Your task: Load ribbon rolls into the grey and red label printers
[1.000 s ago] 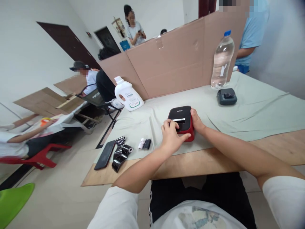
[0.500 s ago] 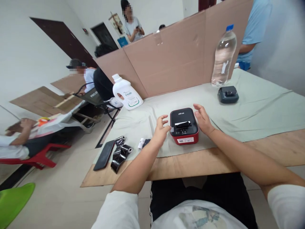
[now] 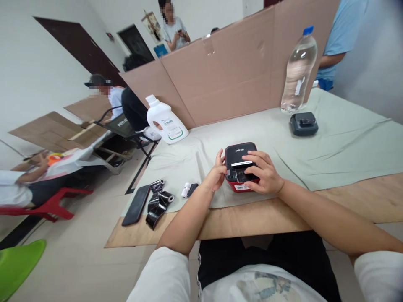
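A small label printer (image 3: 241,153) with a black top and red sides sits on the cloth in front of me. From its top slot a glossy black film strip (image 3: 242,176) hangs over the front edge. My right hand (image 3: 266,174) reaches over the printer's front right side, its thumb and fingers on the strip; the exact grip is partly hidden. My left hand (image 3: 216,172) rests against the printer's left side, fingers spread. Left of it lie two rolls of black film (image 3: 159,205), a small white and dark item (image 3: 189,190) and a dark phone-like slab (image 3: 136,205).
A white jug (image 3: 166,121) stands at the back left before a cardboard partition (image 3: 220,79). A clear bottle with a blue cap (image 3: 299,73) and a dark grey device (image 3: 304,124) are at the back right. Several people are around the room.
My right hand has moved left from beside the printer onto its front. The black strip, curled on top before, now hangs down the front. My left hand has come closer against the printer's side.
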Available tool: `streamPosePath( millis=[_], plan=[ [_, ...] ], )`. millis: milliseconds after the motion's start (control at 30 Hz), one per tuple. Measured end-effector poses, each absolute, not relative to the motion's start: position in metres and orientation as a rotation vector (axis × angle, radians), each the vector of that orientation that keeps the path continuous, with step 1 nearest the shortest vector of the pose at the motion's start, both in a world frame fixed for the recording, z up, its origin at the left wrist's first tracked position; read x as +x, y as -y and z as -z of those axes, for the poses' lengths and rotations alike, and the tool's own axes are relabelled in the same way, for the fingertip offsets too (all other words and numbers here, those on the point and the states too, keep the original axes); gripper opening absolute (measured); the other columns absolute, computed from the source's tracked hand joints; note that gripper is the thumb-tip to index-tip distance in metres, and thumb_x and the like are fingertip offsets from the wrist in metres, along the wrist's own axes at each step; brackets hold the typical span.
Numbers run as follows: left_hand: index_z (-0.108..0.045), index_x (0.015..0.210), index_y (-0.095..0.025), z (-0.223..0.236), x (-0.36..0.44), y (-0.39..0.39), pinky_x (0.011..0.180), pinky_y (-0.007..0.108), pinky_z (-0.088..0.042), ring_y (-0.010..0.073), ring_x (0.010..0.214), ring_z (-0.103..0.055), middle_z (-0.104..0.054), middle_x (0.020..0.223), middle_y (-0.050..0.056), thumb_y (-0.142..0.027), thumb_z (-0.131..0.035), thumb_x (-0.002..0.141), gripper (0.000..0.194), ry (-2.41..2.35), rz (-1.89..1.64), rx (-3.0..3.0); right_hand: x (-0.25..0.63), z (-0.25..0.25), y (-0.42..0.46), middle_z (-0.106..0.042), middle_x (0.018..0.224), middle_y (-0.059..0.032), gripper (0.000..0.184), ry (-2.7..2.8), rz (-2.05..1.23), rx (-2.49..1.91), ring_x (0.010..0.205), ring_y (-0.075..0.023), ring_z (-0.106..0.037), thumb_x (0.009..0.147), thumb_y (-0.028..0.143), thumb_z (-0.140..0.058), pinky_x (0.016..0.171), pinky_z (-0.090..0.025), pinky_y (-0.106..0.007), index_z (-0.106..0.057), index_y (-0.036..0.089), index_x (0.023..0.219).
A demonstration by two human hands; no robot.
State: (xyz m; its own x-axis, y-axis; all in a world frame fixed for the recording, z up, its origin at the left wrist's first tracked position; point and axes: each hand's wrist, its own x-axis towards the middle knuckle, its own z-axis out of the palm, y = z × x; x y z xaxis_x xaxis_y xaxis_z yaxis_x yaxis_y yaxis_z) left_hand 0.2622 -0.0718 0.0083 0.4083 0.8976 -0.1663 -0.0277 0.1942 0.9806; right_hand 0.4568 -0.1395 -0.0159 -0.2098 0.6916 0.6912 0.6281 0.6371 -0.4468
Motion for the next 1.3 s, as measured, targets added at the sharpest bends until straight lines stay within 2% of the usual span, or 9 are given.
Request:
streamPosePath(
  millis=[233,400,567,667,767,867,1000,1133,1300],
  plan=[
    [-0.034,0.143,-0.033,-0.007,0.26,0.074,0.084,0.034,-0.054,0.0209,0.118,-0.056,-0.055,0.134,0.0,-0.016,-0.044,0.049,0.096,-0.905,-0.722,1.264,0.455,0.014,0.142,-0.062,0.128,-0.0019,0.037,1.875,-0.158,-1.109,0.132,-0.0381,-0.042,0.07,0.067,-0.064,0.117,-0.017,-0.059,-0.068,0.031,0.076],
    [-0.03,0.144,-0.032,-0.002,0.26,0.075,0.091,0.034,-0.053,0.0199,0.122,-0.055,-0.05,0.142,0.001,-0.015,-0.047,0.05,0.097,-0.828,-0.774,1.187,0.459,0.015,0.141,-0.06,0.129,-0.0079,0.059,1.747,-0.085,-1.012,0.128,-0.0357,-0.046,0.078,0.078,-0.043,0.112,-0.029,-0.057,-0.067,0.028,0.099],
    [-0.035,0.142,-0.031,-0.006,0.254,0.07,0.093,0.037,-0.051,0.0223,0.123,-0.054,-0.042,0.149,0.004,-0.018,-0.05,0.053,0.091,-0.879,-0.757,1.264,0.47,0.024,0.126,-0.063,0.114,-0.012,0.059,1.47,-0.067,-1.1,0.114,-0.0306,-0.054,0.091,0.068,-0.025,0.104,-0.037,-0.052,-0.062,0.024,0.105],
    [-0.051,0.127,-0.025,-0.016,0.249,0.063,0.1,0.04,-0.046,0.0244,0.126,-0.051,-0.049,0.142,0.007,-0.02,-0.053,0.058,0.07,-1.047,-0.869,1.506,0.477,0.039,0.11,-0.065,0.102,-0.0111,0.054,1.346,-0.148,-1.229,0.105,-0.0282,-0.056,0.093,0.064,-0.026,0.099,-0.041,-0.048,-0.061,0.024,0.098],
    [-0.061,0.104,-0.018,-0.03,0.252,0.055,0.1,0.04,-0.045,0.024,0.115,-0.057,-0.064,0.118,0.009,-0.021,-0.053,0.065,0.04,-1.151,-1.017,1.801,0.48,0.053,0.096,-0.064,0.094,-0.0097,0.053,1.278,-0.282,-1.339,0.096,-0.0271,-0.057,0.092,0.065,-0.027,0.093,-0.043,-0.045,-0.06,0.024,0.091],
    [-0.065,0.093,-0.019,-0.042,0.268,0.047,0.094,0.038,-0.048,0.0215,0.096,-0.064,-0.069,0.097,0.006,-0.019,-0.051,0.072,0.025,-1.041,-0.785,2.081,0.482,0.063,0.09,-0.064,0.091,-0.0082,0.052,1.291,-0.347,-1.375,0.092,-0.0262,-0.057,0.091,0.068,-0.03,0.09,-0.044,-0.044,-0.058,0.025,0.087],
    [-0.067,0.099,-0.023,-0.049,0.295,0.038,0.101,0.041,-0.043,0.0261,0.104,-0.064,-0.071,0.107,0.005,-0.013,-0.059,0.072,0.03,-1.057,-0.366,2.428,0.485,0.066,0.09,-0.065,0.09,-0.0075,0.051,1.299,-0.357,-1.375,0.091,-0.0259,-0.057,0.09,0.068,-0.031,0.088,-0.044,-0.042,-0.058,0.025,0.088],
    [-0.059,0.12,-0.024,-0.049,0.312,0.036,0.104,0.045,-0.039,0.0302,0.107,-0.063,-0.063,0.126,0.01,-0.023,-0.074,0.066,0.056,-1.09,-0.198,2.552,0.487,0.065,0.091,-0.065,0.091,-0.0085,0.053,1.274,-0.366,-1.397,0.092,-0.0266,-0.057,0.089,0.07,-0.03,0.088,-0.044,-0.043,-0.057,0.024,0.088],
    [-0.058,0.116,-0.024,-0.048,0.318,0.036,0.104,0.047,-0.037,0.0331,0.113,-0.06,-0.065,0.12,0.011,-0.025,-0.077,0.065,0.055,-1.119,-0.064,2.642,0.488,0.065,0.09,-0.066,0.091,-0.0092,0.054,1.285,-0.399,-1.399,0.092,-0.0268,-0.058,0.089,0.07,-0.029,0.087,-0.045,-0.044,-0.057,0.024,0.087]
  ],
)
